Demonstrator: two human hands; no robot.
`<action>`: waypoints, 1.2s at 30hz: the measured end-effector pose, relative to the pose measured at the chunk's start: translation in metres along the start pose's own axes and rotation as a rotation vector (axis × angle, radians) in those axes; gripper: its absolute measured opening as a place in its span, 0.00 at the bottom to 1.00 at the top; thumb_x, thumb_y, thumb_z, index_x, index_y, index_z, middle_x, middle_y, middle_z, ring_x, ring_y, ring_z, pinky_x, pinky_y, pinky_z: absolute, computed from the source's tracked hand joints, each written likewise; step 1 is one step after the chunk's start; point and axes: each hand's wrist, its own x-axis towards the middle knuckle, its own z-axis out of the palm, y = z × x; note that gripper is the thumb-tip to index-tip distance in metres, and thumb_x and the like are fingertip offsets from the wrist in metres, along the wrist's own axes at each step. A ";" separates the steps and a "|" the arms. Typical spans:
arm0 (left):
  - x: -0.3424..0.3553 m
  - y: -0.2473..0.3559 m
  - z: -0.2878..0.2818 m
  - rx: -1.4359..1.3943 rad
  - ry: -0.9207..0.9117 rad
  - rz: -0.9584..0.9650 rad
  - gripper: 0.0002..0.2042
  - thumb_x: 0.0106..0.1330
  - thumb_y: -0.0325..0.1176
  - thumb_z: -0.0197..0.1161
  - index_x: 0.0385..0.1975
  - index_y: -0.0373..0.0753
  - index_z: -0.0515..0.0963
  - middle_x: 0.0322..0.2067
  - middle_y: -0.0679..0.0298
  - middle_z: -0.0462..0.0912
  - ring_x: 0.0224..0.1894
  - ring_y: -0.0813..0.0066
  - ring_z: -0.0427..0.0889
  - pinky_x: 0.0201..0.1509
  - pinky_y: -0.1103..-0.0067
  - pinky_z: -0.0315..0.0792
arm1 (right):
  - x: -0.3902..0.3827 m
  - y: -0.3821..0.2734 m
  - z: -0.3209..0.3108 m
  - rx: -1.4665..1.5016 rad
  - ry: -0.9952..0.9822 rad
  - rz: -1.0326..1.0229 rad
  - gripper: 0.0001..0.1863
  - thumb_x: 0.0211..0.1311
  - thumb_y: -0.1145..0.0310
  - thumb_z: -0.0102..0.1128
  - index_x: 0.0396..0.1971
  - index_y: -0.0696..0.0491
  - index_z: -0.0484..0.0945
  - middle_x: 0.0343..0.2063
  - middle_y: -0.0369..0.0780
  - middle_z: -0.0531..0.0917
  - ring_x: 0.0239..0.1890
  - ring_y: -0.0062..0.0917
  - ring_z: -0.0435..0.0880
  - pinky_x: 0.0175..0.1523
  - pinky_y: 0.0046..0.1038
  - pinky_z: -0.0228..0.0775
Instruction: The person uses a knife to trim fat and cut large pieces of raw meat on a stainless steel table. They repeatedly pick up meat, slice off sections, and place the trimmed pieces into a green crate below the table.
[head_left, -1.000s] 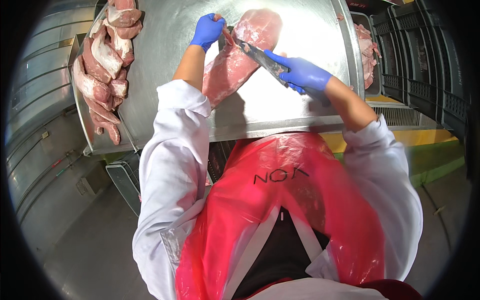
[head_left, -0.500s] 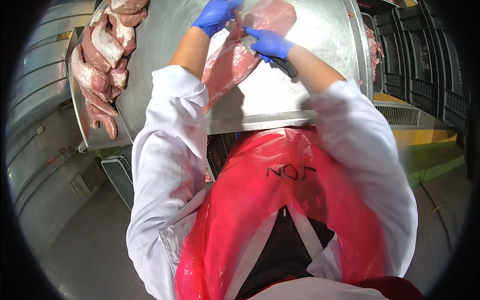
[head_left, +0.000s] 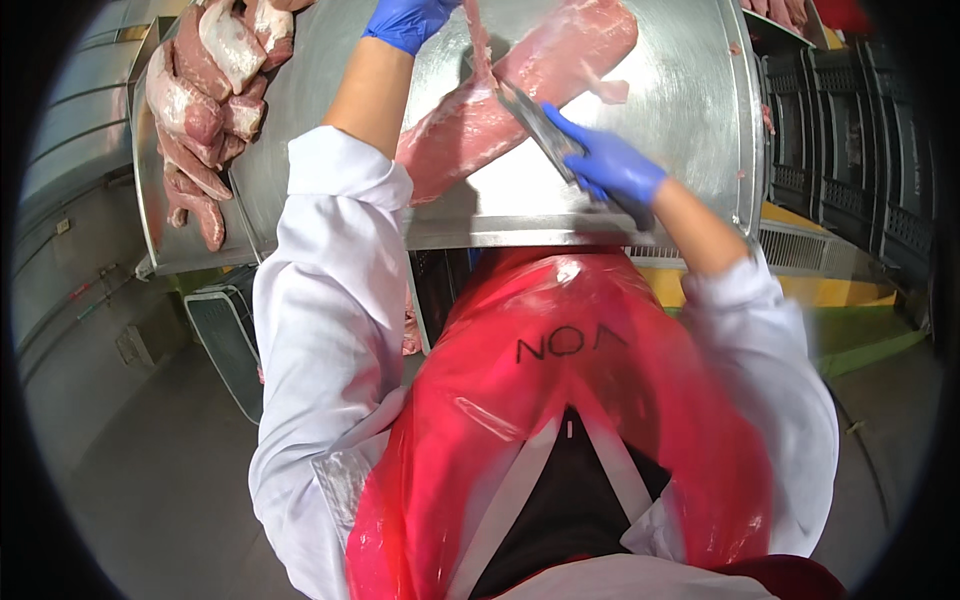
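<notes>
Lying on the worktop (head_left: 330, 110): the large meat slab (head_left: 465, 140) is resting aslant in front of the person; keeping it flat should steady the cut.
Strip (head_left: 480, 40): a thin piece is standing up from the slab near the left hand (head_left: 408, 20); even, gentle tension would likely open the cutting line without tearing.
Knife (head_left: 535, 125): its tip is pointing at the strip's base; a shallow blade angle should spare the flesh beneath.
Right hand (head_left: 615, 160): the fingers are wrapping round the knife's handle; a relaxed wrist would suit short, smooth strokes.
Left fingertips: the view's upper edge is hiding them, so whether they are pinching the strip I cannot tell; they should stay clear of the blade's path.
Meat pile (head_left: 205, 90): smaller pieces are lying at left, well apart from the knife.
</notes>
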 end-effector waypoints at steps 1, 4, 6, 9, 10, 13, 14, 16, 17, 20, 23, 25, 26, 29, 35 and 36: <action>-0.010 0.005 0.003 -0.059 -0.048 -0.012 0.05 0.71 0.25 0.56 0.34 0.38 0.78 0.26 0.65 0.79 0.25 0.80 0.77 0.26 0.84 0.68 | -0.003 -0.001 0.000 0.002 -0.013 0.009 0.39 0.68 0.65 0.47 0.78 0.38 0.49 0.26 0.42 0.82 0.21 0.28 0.80 0.30 0.32 0.80; -0.031 0.006 0.036 -0.004 -0.026 0.027 0.05 0.72 0.25 0.53 0.36 0.37 0.77 0.26 0.66 0.78 0.25 0.81 0.75 0.26 0.85 0.67 | 0.035 -0.024 0.012 0.063 0.028 0.100 0.40 0.67 0.65 0.48 0.78 0.37 0.48 0.28 0.42 0.83 0.26 0.27 0.82 0.38 0.31 0.81; -0.030 0.014 0.026 -0.068 -0.093 0.019 0.05 0.73 0.25 0.53 0.36 0.37 0.77 0.27 0.66 0.78 0.25 0.80 0.74 0.25 0.85 0.67 | 0.090 -0.023 0.022 0.169 0.041 0.073 0.40 0.67 0.64 0.49 0.78 0.36 0.48 0.29 0.42 0.84 0.28 0.27 0.84 0.45 0.31 0.80; -0.061 0.042 -0.020 -0.148 -0.032 0.148 0.04 0.73 0.24 0.53 0.36 0.36 0.76 0.27 0.66 0.77 0.25 0.80 0.73 0.25 0.86 0.66 | 0.017 -0.013 0.056 0.009 -0.007 0.000 0.40 0.67 0.61 0.50 0.78 0.34 0.48 0.28 0.43 0.84 0.25 0.29 0.84 0.40 0.32 0.81; -0.070 0.053 -0.032 -0.221 -0.054 0.168 0.04 0.73 0.24 0.53 0.36 0.36 0.76 0.27 0.66 0.77 0.25 0.81 0.73 0.25 0.86 0.66 | 0.012 -0.016 0.060 -0.009 -0.027 -0.011 0.40 0.67 0.61 0.50 0.78 0.34 0.48 0.28 0.43 0.84 0.25 0.30 0.84 0.39 0.32 0.81; -0.083 0.044 0.014 -0.185 -0.114 0.104 0.05 0.73 0.25 0.54 0.37 0.35 0.77 0.27 0.65 0.78 0.25 0.81 0.74 0.24 0.87 0.65 | 0.011 -0.017 0.067 0.033 0.073 0.082 0.39 0.67 0.60 0.50 0.78 0.35 0.49 0.29 0.44 0.85 0.26 0.31 0.85 0.40 0.34 0.80; -0.106 0.055 0.023 -0.110 -0.056 0.155 0.05 0.73 0.26 0.55 0.38 0.34 0.77 0.27 0.65 0.78 0.25 0.81 0.74 0.24 0.86 0.66 | 0.042 -0.049 0.073 -0.081 0.137 0.016 0.40 0.68 0.69 0.49 0.78 0.36 0.49 0.21 0.39 0.81 0.18 0.22 0.79 0.28 0.27 0.77; -0.115 0.059 0.015 -0.175 -0.038 0.169 0.05 0.73 0.27 0.56 0.38 0.34 0.77 0.27 0.66 0.78 0.25 0.83 0.74 0.24 0.88 0.65 | 0.109 -0.032 0.084 -0.081 0.109 -0.096 0.40 0.67 0.66 0.49 0.78 0.36 0.48 0.25 0.43 0.84 0.23 0.27 0.82 0.34 0.30 0.79; -0.121 0.070 0.002 -0.221 -0.036 0.167 0.05 0.74 0.27 0.56 0.38 0.34 0.77 0.27 0.66 0.78 0.25 0.83 0.74 0.24 0.89 0.65 | 0.110 -0.049 0.093 -0.063 0.069 -0.071 0.41 0.67 0.67 0.50 0.78 0.37 0.48 0.26 0.43 0.84 0.23 0.28 0.82 0.35 0.30 0.79; -0.165 0.107 -0.020 -0.357 -0.031 0.226 0.05 0.74 0.26 0.55 0.38 0.33 0.77 0.27 0.66 0.76 0.25 0.84 0.73 0.23 0.90 0.64 | 0.036 -0.050 0.114 -0.123 0.003 -0.053 0.41 0.67 0.67 0.49 0.79 0.35 0.46 0.34 0.47 0.87 0.27 0.28 0.85 0.40 0.30 0.80; -0.202 0.118 -0.012 -0.518 -0.084 0.200 0.05 0.73 0.27 0.57 0.36 0.33 0.78 0.25 0.66 0.76 0.24 0.83 0.73 0.23 0.88 0.64 | 0.034 -0.038 0.126 -0.130 0.009 -0.052 0.40 0.70 0.56 0.48 0.79 0.30 0.43 0.35 0.45 0.86 0.32 0.30 0.87 0.42 0.32 0.80; -0.236 0.122 -0.026 -0.418 0.081 0.353 0.05 0.71 0.28 0.58 0.38 0.33 0.77 0.32 0.62 0.78 0.33 0.75 0.76 0.36 0.81 0.70 | 0.095 -0.083 0.141 0.026 0.002 -0.032 0.37 0.70 0.60 0.49 0.77 0.35 0.51 0.29 0.44 0.84 0.28 0.29 0.85 0.35 0.34 0.78; -0.264 0.129 -0.055 -0.262 0.269 0.514 0.07 0.70 0.29 0.58 0.42 0.33 0.75 0.39 0.58 0.80 0.42 0.68 0.80 0.50 0.75 0.74 | 0.128 -0.093 0.157 0.056 -0.071 -0.085 0.36 0.69 0.60 0.51 0.76 0.36 0.55 0.29 0.45 0.84 0.28 0.30 0.85 0.36 0.34 0.79; -0.375 0.176 -0.085 -0.078 0.524 0.722 0.09 0.71 0.30 0.58 0.45 0.31 0.76 0.41 0.58 0.81 0.44 0.70 0.80 0.51 0.75 0.75 | 0.160 -0.100 0.196 -0.257 -0.219 -0.383 0.36 0.64 0.60 0.55 0.74 0.36 0.61 0.31 0.48 0.86 0.30 0.31 0.87 0.39 0.33 0.79; -0.636 0.085 -0.180 0.252 1.093 0.444 0.11 0.69 0.37 0.65 0.41 0.35 0.81 0.39 0.63 0.82 0.43 0.74 0.81 0.52 0.75 0.74 | 0.063 -0.149 0.043 -0.023 -0.162 -0.064 0.39 0.65 0.66 0.53 0.77 0.41 0.54 0.56 0.50 0.78 0.53 0.37 0.82 0.60 0.34 0.71; -0.651 0.039 -0.202 0.585 1.185 0.257 0.13 0.67 0.36 0.66 0.43 0.33 0.80 0.39 0.60 0.83 0.43 0.71 0.81 0.51 0.73 0.75 | 0.061 -0.142 0.009 0.006 -0.096 -0.037 0.39 0.65 0.69 0.53 0.77 0.43 0.54 0.64 0.51 0.75 0.60 0.39 0.80 0.67 0.36 0.68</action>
